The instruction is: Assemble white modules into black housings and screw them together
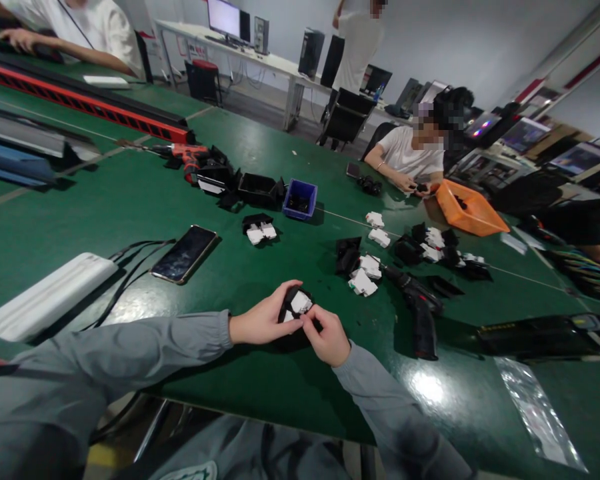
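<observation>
Above the near edge of the green table, my left hand (266,317) is closed around a small black housing with white blocks in it (301,303). My right hand (327,336) pinches at the near right side of the same piece, thumb and fingertips together. What exactly lies between those fingertips is hidden. A similar black and white assembly (261,231) rests farther off, beyond my hands. To the right, more white blocks (364,281) lie with black parts beside a black cordless drill (420,313).
Left of my hands lie a phone (186,254) and a white power bank (50,293) with cables. Farther back are a blue bin (301,199), a black bin (258,189) and a red drill (185,155). A co-worker (415,157) sits across by an orange bin (473,210). A plastic bag (540,413) lies right.
</observation>
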